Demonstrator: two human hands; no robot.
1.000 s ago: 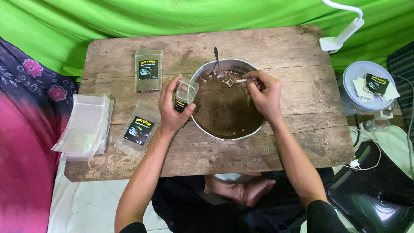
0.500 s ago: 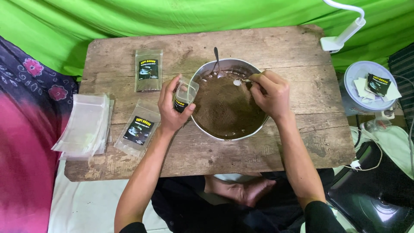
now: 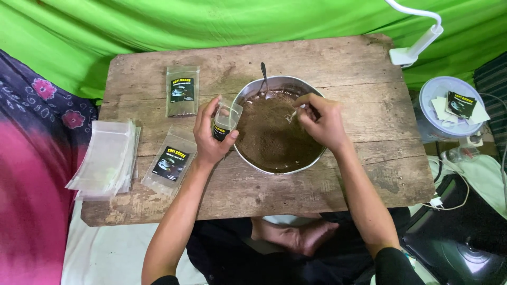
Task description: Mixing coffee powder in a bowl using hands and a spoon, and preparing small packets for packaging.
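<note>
left hand [image 3: 209, 134] fingers clamp an open pouch [image 3: 226, 121]; right hand [image 3: 322, 121] fingers pinch a spoon [image 3: 292, 114] over the bowl [image 3: 248, 92].

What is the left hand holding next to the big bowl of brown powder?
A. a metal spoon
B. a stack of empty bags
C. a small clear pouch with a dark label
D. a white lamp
C. The left hand grips a small clear pouch with a dark label, held open at the rim of the metal bowl, while the right hand holds a small spoon over the brown powder.
</note>
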